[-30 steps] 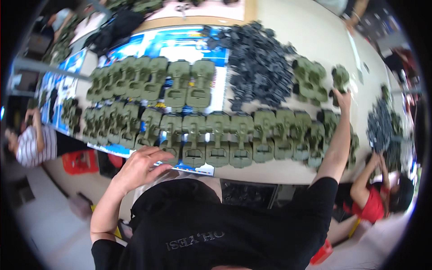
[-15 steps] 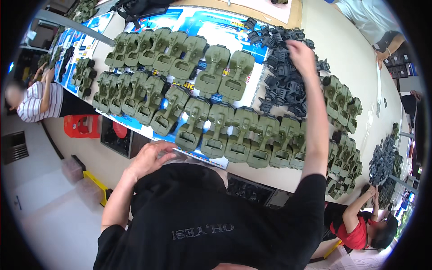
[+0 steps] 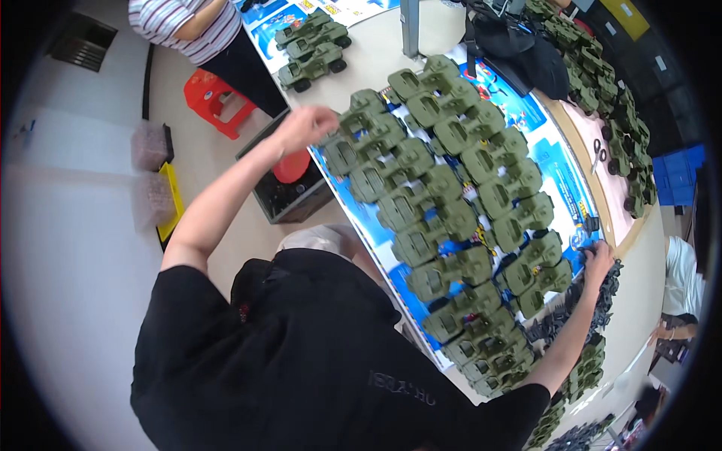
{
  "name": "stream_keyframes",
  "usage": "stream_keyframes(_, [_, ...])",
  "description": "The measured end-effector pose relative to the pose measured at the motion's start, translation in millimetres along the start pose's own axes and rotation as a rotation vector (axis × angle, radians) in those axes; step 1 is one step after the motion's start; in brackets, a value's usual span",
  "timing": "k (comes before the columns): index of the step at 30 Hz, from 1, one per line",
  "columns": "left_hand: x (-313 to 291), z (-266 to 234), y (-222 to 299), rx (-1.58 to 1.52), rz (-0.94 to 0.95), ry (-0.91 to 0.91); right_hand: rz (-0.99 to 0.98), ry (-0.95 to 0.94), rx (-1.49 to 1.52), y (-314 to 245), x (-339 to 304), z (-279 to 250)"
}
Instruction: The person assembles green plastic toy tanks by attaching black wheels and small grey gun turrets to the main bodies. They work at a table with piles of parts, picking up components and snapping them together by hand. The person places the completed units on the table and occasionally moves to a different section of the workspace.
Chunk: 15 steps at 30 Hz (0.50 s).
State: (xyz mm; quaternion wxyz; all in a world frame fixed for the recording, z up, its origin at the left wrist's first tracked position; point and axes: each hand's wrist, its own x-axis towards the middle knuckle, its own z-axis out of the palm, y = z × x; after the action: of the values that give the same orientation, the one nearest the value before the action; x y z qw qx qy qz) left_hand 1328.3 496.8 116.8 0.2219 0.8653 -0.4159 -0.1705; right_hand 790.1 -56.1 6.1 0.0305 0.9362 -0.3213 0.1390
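My left hand [image 3: 304, 129] is at the near-left end of the rows of olive-green toy vehicle bodies [image 3: 387, 129]. Its fingers are bent and somewhat apart, beside the end body, and nothing shows in them. On the far right, my right hand [image 3: 598, 263] bends its fingers down around a dark grey plastic part [image 3: 583, 254], at the edge of a pile of similar dark parts [image 3: 605, 289]. The vehicle bodies stand close together in two long rows on blue printed sheets [image 3: 560, 173].
A grey post [image 3: 409, 30] rises from the table behind the rows. Green vehicles with black wheels [image 3: 314, 64] stand farther left. A red stool [image 3: 218, 104] and a dark crate [image 3: 289, 192] are on the floor. A person in a striped shirt [image 3: 188, 26] is at the upper left.
My view has turned left. My left hand has gone from the table edge to the end of the rows; my right hand has moved from over the dark pile to its edge.
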Motion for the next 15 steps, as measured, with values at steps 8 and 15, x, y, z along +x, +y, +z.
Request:
stream_keyframes(8, [150.4, -19.6, -148.4, 0.472, -0.277, 0.272, 0.629, 0.272, 0.053, -37.1, -63.8, -69.2])
stream_keyframes(15, [164.1, -5.0, -171.5, 0.508, -0.346, 0.127, 0.99, 0.422, 1.108, -228.5, -86.2, -123.4])
